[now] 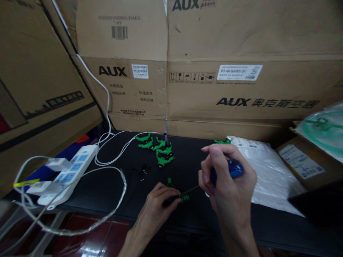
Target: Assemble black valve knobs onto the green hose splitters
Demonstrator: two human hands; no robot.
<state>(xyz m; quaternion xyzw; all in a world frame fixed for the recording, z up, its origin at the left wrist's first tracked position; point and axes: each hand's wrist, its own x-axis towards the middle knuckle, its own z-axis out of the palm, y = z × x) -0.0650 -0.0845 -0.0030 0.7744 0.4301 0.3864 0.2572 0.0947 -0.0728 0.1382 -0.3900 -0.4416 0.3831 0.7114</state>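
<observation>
My right hand (226,178) is wrapped round the blue handle of a screwdriver (236,169). The thin shaft slants down to the left, and its tip meets or nearly meets a small green and black plastic part (185,197). That part is pinched between the fingers and thumb of my left hand (158,203), which cover much of it. Just beyond my left fingers a green piece (169,181) shows; whether it joins the held part, I cannot tell. Several similar green and black parts (164,153) lie in a cluster farther back.
Small black bits (144,169) lie on the black tabletop (115,189). To the left are a white power strip (72,175) and looping cables. A white plastic packet (265,171) and a cardboard box (300,160) stand at right. Large cartons (193,92) wall off the back.
</observation>
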